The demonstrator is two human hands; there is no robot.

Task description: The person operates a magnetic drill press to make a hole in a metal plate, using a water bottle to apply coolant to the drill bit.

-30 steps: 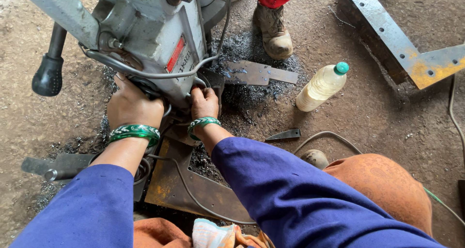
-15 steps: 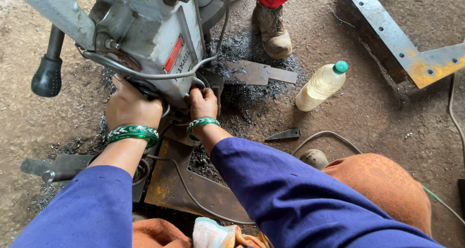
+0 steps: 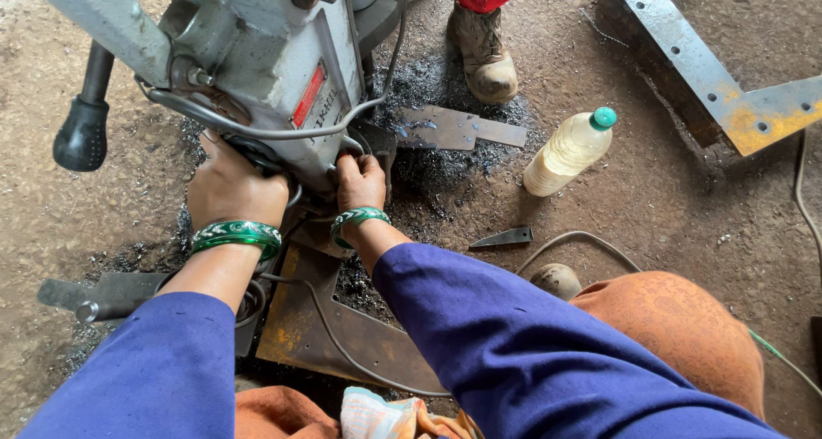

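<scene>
Both hands are reaching under the grey drill machine [image 3: 257,71] standing on the rusty steel plate [image 3: 342,336]: left hand [image 3: 235,191] and right hand [image 3: 360,182] are pressing its base, fingers hidden, grip untellable.

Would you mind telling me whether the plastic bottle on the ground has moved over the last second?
No. The plastic bottle lies in the same spot, just right of the flat steel plate, as in both earlier pictures.

Your fingertips hidden under the drill housing [image 3: 257,71], machine top cut off by frame, drill bit possibly behind your left hand [image 3: 235,191]
</scene>
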